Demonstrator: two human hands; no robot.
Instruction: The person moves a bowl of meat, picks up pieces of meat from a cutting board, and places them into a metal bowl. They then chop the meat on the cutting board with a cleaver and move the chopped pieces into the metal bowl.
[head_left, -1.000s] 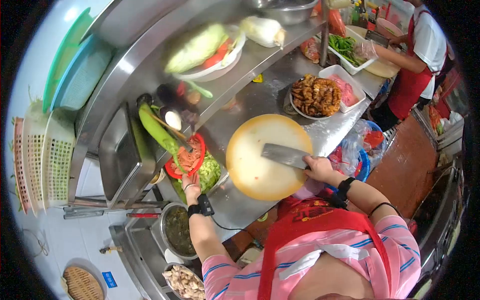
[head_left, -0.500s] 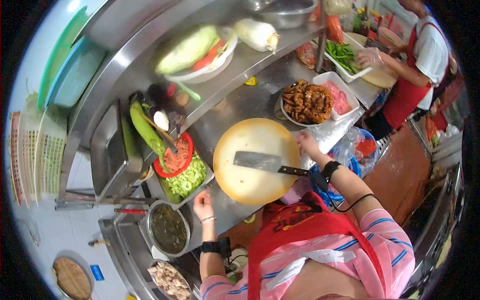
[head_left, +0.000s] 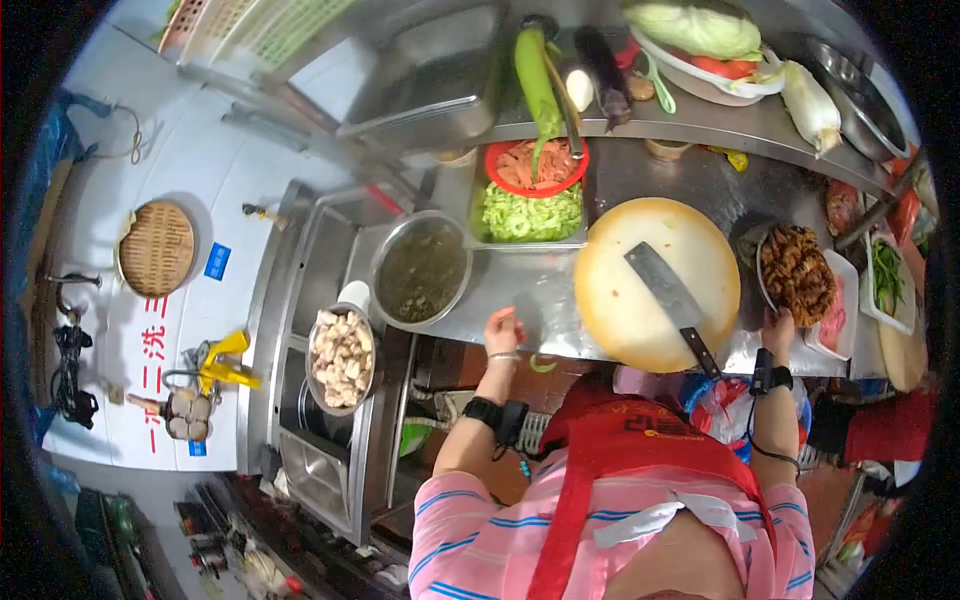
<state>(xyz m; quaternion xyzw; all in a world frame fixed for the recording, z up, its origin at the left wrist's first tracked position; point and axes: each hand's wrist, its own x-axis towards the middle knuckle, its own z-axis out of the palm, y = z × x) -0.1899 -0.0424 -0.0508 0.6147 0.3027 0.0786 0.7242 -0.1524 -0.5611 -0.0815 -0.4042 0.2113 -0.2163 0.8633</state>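
My left hand hangs at the counter's front edge with loosely curled fingers, holding nothing. It is left of the round cutting board, on which a cleaver lies flat, its black handle over the near right edge. My right hand is at the near rim of a bowl of dark brown food pieces, fingers closed at the rim and partly hidden. Behind my left hand, a metal tray of chopped green vegetable carries a red basket of pinkish slices.
A pot of dark liquid and a bowl of pale chunks stand at the left by the sink. An upper shelf holds vegetables. Beyond the brown food are a tray of pink meat and one of green peppers.
My view has turned left. My right hand has moved from the cutting board's edge to the bowl of brown food. My left hand stays empty near the counter edge.
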